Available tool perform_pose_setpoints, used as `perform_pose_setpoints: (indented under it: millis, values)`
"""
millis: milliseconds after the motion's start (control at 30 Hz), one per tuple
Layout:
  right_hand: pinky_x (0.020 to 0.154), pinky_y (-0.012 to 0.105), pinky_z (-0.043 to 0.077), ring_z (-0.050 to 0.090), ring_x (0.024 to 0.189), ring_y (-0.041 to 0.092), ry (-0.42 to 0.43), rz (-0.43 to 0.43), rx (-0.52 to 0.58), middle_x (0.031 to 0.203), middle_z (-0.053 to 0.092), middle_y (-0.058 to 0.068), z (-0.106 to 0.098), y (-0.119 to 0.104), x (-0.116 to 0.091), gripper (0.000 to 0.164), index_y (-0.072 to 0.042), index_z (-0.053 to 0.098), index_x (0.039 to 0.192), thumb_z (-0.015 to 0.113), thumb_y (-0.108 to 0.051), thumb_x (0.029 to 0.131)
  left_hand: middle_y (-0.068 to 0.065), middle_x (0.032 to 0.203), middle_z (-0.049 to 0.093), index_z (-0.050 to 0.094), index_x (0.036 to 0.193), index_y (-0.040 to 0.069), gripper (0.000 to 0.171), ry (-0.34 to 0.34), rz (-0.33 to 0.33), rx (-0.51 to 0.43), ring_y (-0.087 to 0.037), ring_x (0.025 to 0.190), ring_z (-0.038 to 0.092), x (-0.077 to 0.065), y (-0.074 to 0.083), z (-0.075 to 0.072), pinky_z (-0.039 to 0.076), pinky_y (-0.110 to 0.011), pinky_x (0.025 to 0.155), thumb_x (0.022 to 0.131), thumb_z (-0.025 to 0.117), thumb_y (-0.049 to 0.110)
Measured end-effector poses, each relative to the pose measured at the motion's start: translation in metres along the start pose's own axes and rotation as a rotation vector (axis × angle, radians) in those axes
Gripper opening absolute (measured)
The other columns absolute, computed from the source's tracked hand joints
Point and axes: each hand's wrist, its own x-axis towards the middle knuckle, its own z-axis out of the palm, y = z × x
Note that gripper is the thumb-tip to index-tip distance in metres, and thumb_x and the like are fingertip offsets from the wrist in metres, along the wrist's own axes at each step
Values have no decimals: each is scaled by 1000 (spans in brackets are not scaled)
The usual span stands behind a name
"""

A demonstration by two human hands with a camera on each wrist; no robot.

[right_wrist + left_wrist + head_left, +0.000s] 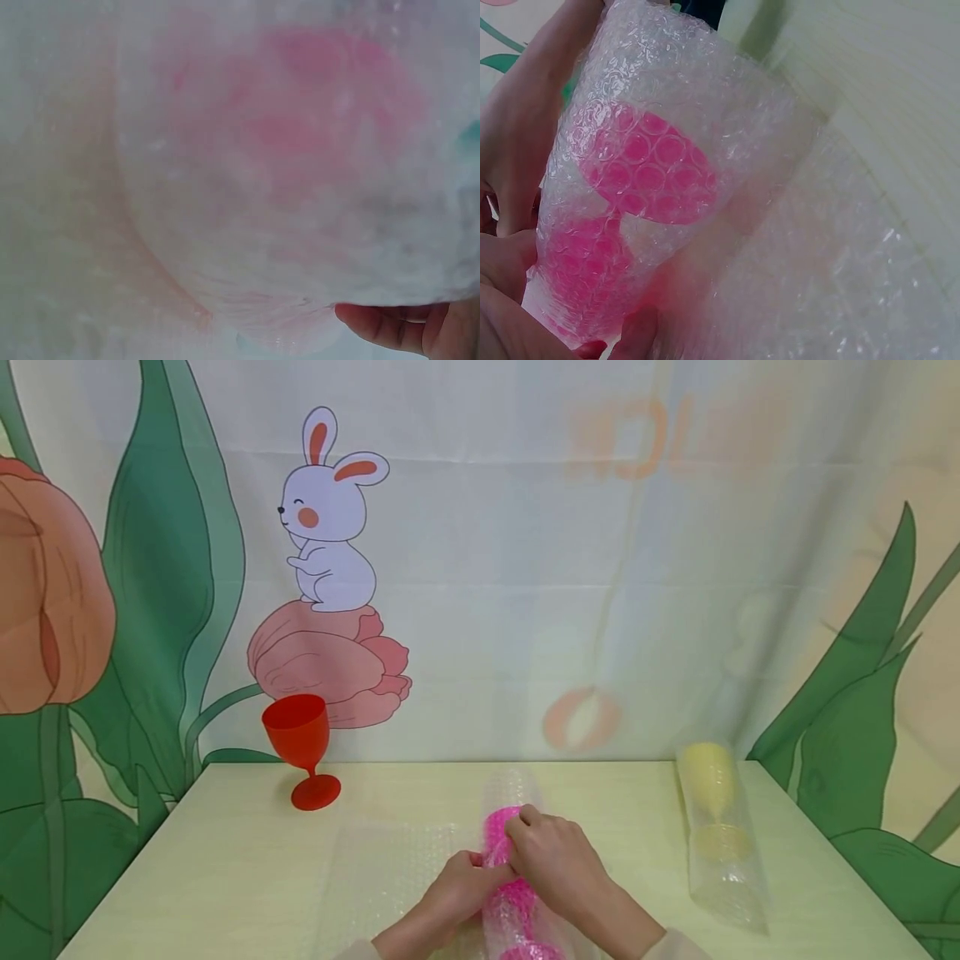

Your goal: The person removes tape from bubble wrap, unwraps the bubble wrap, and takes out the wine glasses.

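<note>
A pink goblet stands out through the bubble wrap rolled around it, near the table's front edge. My left hand grips the roll from its left side, thumb and fingers against the wrap. With curled fingers, my right hand pinches the wrap over the goblet's upper part. In the left wrist view the goblet's round foot shows through the bubbles. A blurred film of wrap fills most of the right wrist view, with a few fingers at its lower edge.
A red goblet stands unwrapped at the table's back left. To the right lies a yellow goblet inside a tube of bubble wrap. A flat, loose part of the bubble wrap spreads left of my hands. A printed curtain hangs behind the table.
</note>
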Motion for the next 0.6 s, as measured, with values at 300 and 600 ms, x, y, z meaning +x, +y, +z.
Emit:
perform_pose_setpoints:
  millis: [300,600]
  values:
    - [45,22,34,33,47,9,54,15,10,66,44,-3,2,-2,2,27,-15,58,72,77,-14,91,-16,109,60,51,127,-10,72,-6,63,-37,-25,91,56,-2,0,0,53,-37,76,88,79,44]
    - [58,31,53,60,58,10,117,206,276,71,67,-2,-5,-5,4,9,-11,74,85,74,-10,94,-36,145,41,23,154,-8,92,-57,100,-119,-46,119,57,-5,5,-1,53,-61,94,91,73,37]
